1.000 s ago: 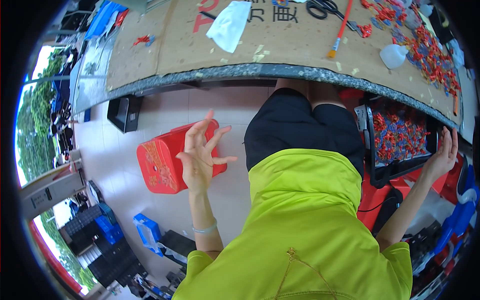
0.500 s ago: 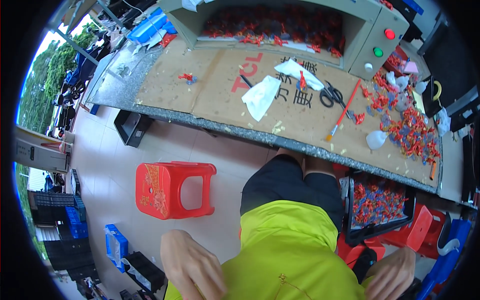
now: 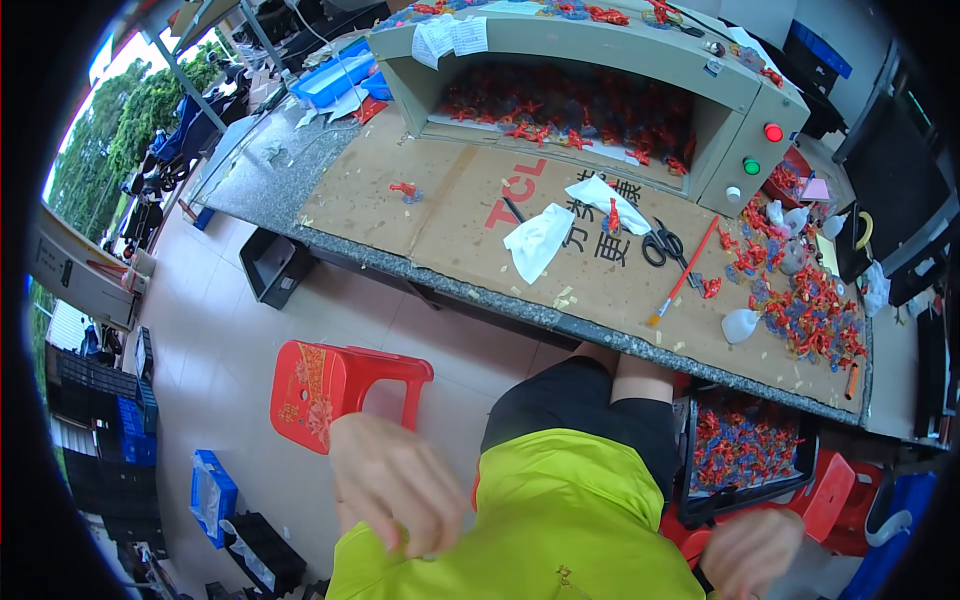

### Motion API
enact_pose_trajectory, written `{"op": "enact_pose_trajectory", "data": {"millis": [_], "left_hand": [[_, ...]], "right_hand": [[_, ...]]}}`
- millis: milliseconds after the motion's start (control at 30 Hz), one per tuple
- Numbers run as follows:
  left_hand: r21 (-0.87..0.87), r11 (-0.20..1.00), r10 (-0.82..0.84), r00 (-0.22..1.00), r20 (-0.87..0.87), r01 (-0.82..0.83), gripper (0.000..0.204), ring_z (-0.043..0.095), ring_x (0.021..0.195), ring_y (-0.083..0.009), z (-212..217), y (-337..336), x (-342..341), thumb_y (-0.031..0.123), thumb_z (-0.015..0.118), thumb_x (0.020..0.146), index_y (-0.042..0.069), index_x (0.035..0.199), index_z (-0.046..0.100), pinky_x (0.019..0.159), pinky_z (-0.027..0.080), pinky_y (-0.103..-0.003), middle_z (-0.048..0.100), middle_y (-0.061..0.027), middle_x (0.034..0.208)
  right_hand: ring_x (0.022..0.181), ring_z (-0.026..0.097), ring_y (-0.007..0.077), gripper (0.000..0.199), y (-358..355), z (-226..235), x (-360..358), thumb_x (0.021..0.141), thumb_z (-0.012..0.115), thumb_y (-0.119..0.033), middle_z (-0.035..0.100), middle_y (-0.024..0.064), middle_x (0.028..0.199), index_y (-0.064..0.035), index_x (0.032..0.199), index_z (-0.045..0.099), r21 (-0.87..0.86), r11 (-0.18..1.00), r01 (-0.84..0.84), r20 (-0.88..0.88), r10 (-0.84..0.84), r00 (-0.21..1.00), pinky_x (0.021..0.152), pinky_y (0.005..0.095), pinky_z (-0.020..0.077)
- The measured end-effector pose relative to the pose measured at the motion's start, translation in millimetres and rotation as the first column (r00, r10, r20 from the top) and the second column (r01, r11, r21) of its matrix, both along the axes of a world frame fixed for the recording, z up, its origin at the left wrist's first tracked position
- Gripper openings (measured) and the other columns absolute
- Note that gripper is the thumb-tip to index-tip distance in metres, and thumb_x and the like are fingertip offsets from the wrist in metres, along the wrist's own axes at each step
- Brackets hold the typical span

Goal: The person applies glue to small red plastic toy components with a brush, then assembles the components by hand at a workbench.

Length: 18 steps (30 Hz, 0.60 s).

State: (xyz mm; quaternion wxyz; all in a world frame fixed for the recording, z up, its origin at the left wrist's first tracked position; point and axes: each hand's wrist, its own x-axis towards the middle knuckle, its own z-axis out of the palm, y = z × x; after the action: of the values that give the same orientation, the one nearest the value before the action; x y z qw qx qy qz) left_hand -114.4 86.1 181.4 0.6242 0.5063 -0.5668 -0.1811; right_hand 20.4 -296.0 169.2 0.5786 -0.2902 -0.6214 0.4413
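My left hand [image 3: 398, 488] hovers at the left side of my yellow-green shirt [image 3: 570, 490], its fingers loosely bent and apart, with nothing seen in them. At the shirt's right side is my right hand [image 3: 752, 552], curled and smeared by motion; whether it holds anything cannot be made out. Nearest to it stands a black crate [image 3: 690, 500] full of small red pieces with bluish clear parts. Up on the cardboard-covered bench [image 3: 400, 240] lie white cloths [image 3: 538, 242], black-handled scissors [image 3: 662, 243], a red-handled brush [image 3: 685, 270] and a heap of red pieces [image 3: 815, 310].
A grey machine [image 3: 740, 95] with an open slot of red pieces stands on the bench. A white squeeze bottle [image 3: 740, 325] lies near its front edge. Left on the floor are a red stool [image 3: 305, 395], a black bin [image 3: 275, 268] and a blue crate [image 3: 212, 500].
The view has tilted up, so more of the machine's top shows. My left hand has risen and shifted right, its fingers more bent. My right hand has moved left.
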Motion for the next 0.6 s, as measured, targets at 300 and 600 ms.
{"op": "enact_pose_trajectory", "data": {"millis": [300,600], "left_hand": [[0.366,0.734,0.661,0.725,-0.194,-0.571,0.012,0.054,0.065,-0.0115,-49.7,16.8,61.9,0.006,0.065,0.076,0.003,0.087,0.061,0.051,0.038,-0.024,0.063,-0.0032,0.086],[0.54,0.736,0.605,0.753,-0.256,-0.408,0.016,0.056,0.071,-0.0133,-80.2,33.0,134.1,0.01,0.063,0.081,0.003,0.095,0.059,0.057,0.041,-0.025,0.06,-0.0023,0.089]], "right_hand": [[0.103,0.053,0.0339,0.031,93.2,-235.5,-2.6,0.081,0.062,-0.011,0.059,0.0167,0.104,-0.0008,0.109,0.058,-0.258,0.535,0.805,0.71,-0.46,0.534,0.092,0.04,0.0399],[0.084,0.06,0.0259,0.035,126.3,-266.7,19.8,0.077,0.069,-0.027,0.064,0.0109,0.084,-0.0003,0.097,0.06,-0.149,0.559,0.816,0.95,-0.148,0.275,0.079,0.0376,0.0359]]}}
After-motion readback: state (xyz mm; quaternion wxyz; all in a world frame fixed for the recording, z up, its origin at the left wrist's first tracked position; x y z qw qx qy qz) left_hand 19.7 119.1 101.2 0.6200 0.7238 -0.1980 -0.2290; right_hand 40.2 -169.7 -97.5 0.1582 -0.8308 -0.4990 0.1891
